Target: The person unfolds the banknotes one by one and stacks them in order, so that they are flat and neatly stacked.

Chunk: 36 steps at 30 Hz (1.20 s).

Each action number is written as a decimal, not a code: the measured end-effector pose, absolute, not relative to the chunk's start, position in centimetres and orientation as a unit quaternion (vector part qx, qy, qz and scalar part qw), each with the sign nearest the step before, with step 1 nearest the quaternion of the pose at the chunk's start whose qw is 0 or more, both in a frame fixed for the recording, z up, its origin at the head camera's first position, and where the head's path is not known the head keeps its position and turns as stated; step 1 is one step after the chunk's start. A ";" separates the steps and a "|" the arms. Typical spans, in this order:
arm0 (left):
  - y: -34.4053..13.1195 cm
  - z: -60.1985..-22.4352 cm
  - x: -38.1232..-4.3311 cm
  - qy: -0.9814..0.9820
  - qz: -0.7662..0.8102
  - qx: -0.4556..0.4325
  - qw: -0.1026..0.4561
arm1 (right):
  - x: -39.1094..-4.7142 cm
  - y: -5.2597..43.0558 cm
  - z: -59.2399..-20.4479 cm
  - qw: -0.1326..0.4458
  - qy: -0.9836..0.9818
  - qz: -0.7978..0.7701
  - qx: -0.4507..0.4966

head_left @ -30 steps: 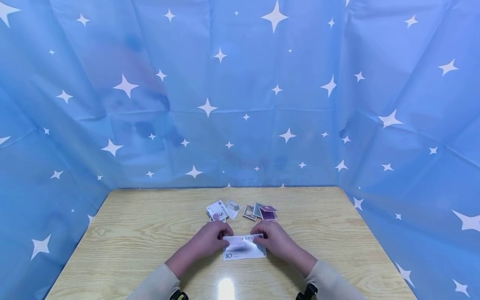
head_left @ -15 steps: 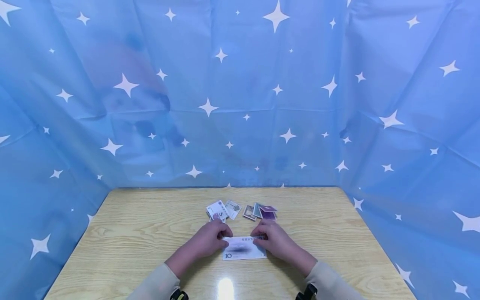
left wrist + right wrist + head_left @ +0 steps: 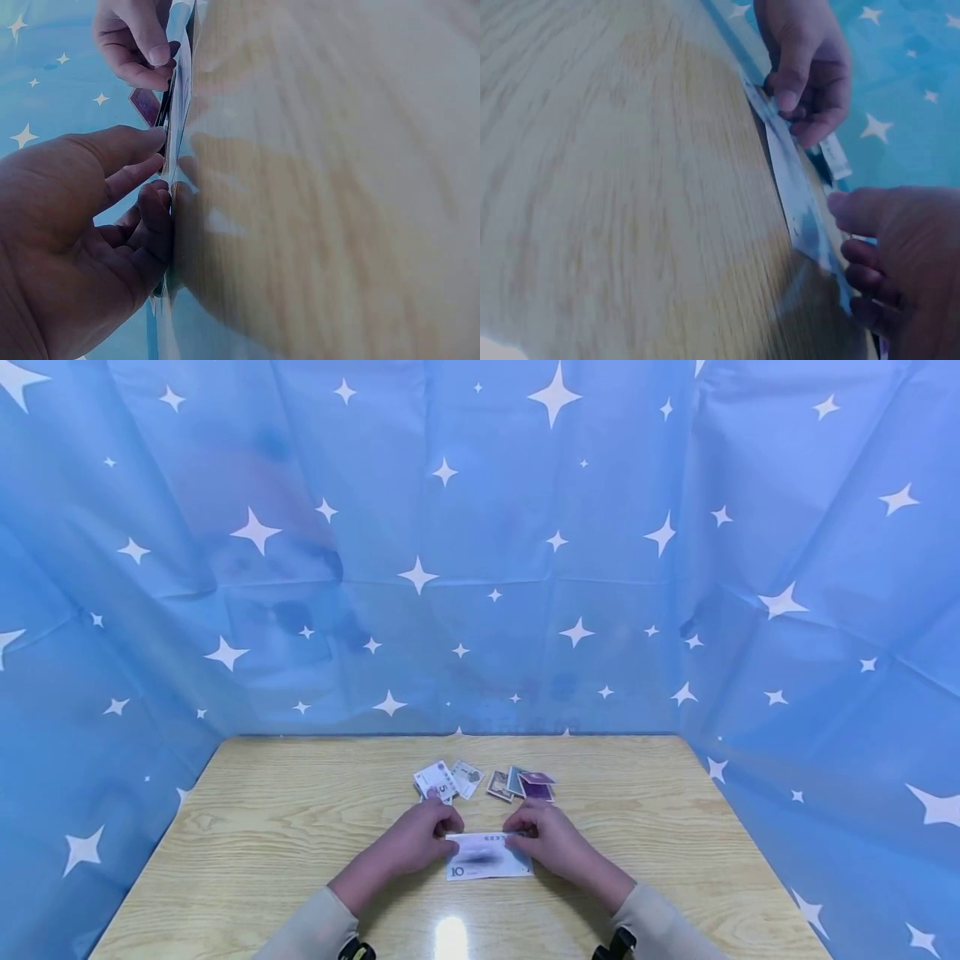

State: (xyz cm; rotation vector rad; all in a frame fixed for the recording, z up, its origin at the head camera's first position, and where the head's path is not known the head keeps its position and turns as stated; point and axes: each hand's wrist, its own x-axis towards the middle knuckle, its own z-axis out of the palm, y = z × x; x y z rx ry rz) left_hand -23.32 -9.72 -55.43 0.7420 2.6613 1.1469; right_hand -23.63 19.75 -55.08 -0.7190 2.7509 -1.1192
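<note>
Pinches white rectangular paper banknote marked 10 (image 3: 489, 867) over pale wood-grain table (image 3: 300, 814) | grips near left end with left hand (image 3: 423, 835) | near right end with right hand (image 3: 551, 838)

Numeral 10: near banknote (image 3: 489, 857), near left corner. Numeral 5: far left banknote (image 3: 432, 777), right part.

Two-handed pinch, pretty much mirrored.
Left hand (image 3: 422, 837) and right hand (image 3: 548, 837) sit a bit apart, thumbs (image 3: 447, 847) pointing at each other, fingers (image 3: 452, 819) curled in; left forearm (image 3: 366, 878) and right forearm (image 3: 604, 882) slant inward toward the middle.
</note>
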 end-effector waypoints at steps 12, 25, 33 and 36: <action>-10.7 -53.8 -23.7 0.867 0.439 0.233 -0.002 | -23.9 17.7 -53.8 0.042 0.864 -0.465 -0.188; -13.1 -52.9 -27.2 0.887 0.424 0.176 -0.050 | -26.5 13.2 -52.7 0.019 0.874 -0.457 -0.167; -13.8 -53.3 -29.2 0.894 0.403 0.196 0.008 | -28.8 10.5 -52.9 0.031 0.916 -0.365 -0.165; -13.8 -53.4 -29.6 0.889 0.405 0.208 0.040 | -29.2 9.7 -52.6 0.045 0.924 -0.342 -0.163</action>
